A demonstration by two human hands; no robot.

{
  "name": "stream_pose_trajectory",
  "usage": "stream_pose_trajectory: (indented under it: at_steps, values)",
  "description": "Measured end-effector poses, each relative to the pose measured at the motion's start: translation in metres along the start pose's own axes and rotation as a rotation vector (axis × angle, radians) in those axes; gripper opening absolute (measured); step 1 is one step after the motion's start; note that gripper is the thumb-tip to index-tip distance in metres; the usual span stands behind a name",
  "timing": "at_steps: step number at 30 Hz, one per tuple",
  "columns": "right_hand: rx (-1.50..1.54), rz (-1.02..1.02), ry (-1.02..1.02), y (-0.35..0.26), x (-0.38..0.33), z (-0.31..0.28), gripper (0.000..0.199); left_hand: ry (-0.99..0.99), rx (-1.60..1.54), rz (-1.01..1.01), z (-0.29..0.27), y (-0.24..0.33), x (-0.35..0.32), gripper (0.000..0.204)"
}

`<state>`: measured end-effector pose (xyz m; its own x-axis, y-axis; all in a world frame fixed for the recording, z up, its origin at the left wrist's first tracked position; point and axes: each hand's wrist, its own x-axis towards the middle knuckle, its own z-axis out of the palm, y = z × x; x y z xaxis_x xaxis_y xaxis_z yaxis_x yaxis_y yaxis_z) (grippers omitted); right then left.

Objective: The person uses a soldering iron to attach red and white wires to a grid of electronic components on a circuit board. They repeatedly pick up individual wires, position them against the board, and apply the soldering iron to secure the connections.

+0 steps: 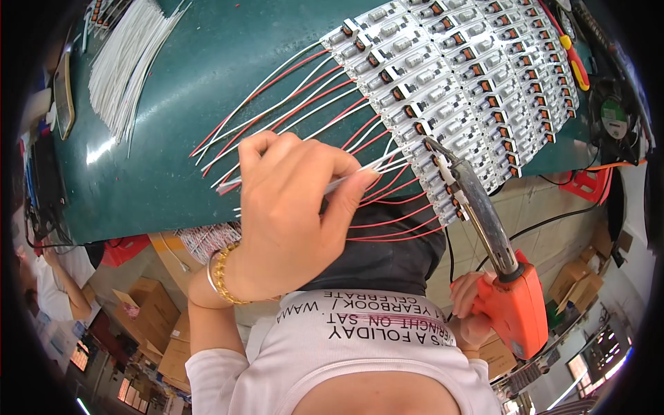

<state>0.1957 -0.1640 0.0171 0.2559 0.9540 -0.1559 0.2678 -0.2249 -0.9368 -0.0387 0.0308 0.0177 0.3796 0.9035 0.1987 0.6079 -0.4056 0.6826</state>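
The white circuit-board panel (477,93) lies on the right of the green counter (173,190), its lower corner jutting past the near edge. Red and white wires (229,186) fan leftward from it. The left hand (290,200) pinches white wire (380,161) close to the panel; the right hand (468,301) grips an orange-handled soldering iron (517,304), tip at the panel's left strip. Open green surface stretches from the fanned wires to a white wire bundle (128,69). Below, an open-flapped cardboard box (155,318) stands, contents unclear.
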Motion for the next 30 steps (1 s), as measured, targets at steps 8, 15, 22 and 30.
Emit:
stream_pose_trajectory:
  at_steps: [8, 15, 22, 30]
  values:
    - [0.100, 0.225, -0.165, -0.003, 0.005, -0.019, 0.026, 0.156, 0.137, 0.097, 0.025, -0.001, -0.008, 0.017]
    - [-0.145, 0.037, 0.079, 0.016, -0.015, -0.003, 0.067, 0.111, 0.130, 0.088, 0.021, 0.001, -0.006, 0.014]
    - [0.199, 0.141, -0.025, 0.007, -0.009, -0.012, 0.034, 0.090, 0.119, 0.074, 0.019, 0.004, -0.005, 0.011]
    - [0.002, -0.223, 0.026, 0.019, -0.004, -0.006, 0.083, 0.139, 0.048, 0.058, 0.017, 0.003, -0.005, 0.012]
